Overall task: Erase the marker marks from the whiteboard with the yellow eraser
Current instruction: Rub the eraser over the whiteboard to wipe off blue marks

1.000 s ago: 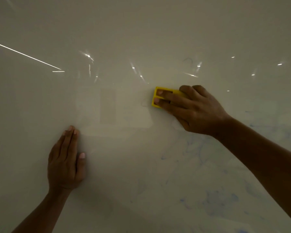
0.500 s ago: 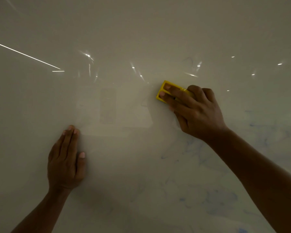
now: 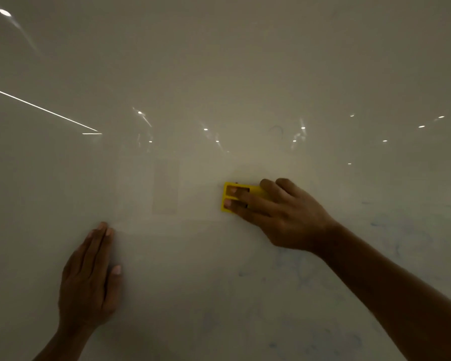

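Note:
The glossy whiteboard (image 3: 219, 74) fills the whole head view. My right hand (image 3: 284, 217) presses the yellow eraser (image 3: 225, 198) flat against the board near the middle, with two fingers lying in its slots. Faint blue marker smears (image 3: 383, 222) spread over the board's lower right, and a thin curved mark (image 3: 276, 130) sits above the eraser. My left hand (image 3: 89, 280) rests flat on the board at the lower left, fingers together, holding nothing.
Ceiling lights reflect in the board as bright dots (image 3: 205, 129) and a long white streak (image 3: 39, 108) at the left. More pale blue smudges (image 3: 336, 342) lie near the bottom right beside my right forearm.
My right hand slid the eraser up and right, then back down and left over the board. My left hand stayed put. The camera view tilted, so both hands sit lower.

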The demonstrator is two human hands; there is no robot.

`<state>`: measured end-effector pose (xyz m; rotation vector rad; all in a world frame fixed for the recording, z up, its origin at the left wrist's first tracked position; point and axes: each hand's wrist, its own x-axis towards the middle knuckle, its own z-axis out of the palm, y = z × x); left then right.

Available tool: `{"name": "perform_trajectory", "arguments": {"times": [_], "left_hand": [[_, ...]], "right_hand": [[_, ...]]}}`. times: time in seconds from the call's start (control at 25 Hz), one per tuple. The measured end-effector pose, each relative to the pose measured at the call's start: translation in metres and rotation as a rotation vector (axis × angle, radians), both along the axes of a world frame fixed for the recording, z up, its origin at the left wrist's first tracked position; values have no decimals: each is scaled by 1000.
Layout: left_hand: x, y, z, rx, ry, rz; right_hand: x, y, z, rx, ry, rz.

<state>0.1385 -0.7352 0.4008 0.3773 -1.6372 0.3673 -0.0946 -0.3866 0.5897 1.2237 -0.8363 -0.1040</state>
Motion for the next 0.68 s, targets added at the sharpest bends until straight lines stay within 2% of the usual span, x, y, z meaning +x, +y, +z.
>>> {"name": "perform_trajectory", "arguments": {"times": [0.04, 0.16, 0.2, 0.32, 0.36, 0.48, 0.52, 0.6, 0.64, 0.68], "left_hand": [[0, 0, 0, -4, 0, 1], [-1, -4, -1, -25, 8, -4], [-1, -5, -2, -31, 12, -3], [-3, -7, -2, -30, 13, 10], [-2, -6, -2, -27, 16, 7], [-3, -5, -3, -25, 33, 10], [-4, -3, -3, -21, 33, 5], [-3, -3, -3, -9, 28, 2], [-2, -3, -3, -9, 28, 1], [-2, -4, -3, -12, 31, 1]], "right_hand": [[-2, 4, 7, 4, 4, -10], [3, -4, 6, -279, -292, 74], [7, -14, -2, -285, -306, 86], [15, -24, -15, -84, -112, 5], [14, -21, -11, -108, -109, -1], [20, -30, -16, -327, -322, 73], [24, -38, -23, -276, -302, 73], [27, -41, -29, -83, -133, 14], [22, -35, -23, -53, -92, -3], [17, -29, -14, -116, -133, 6]]}}
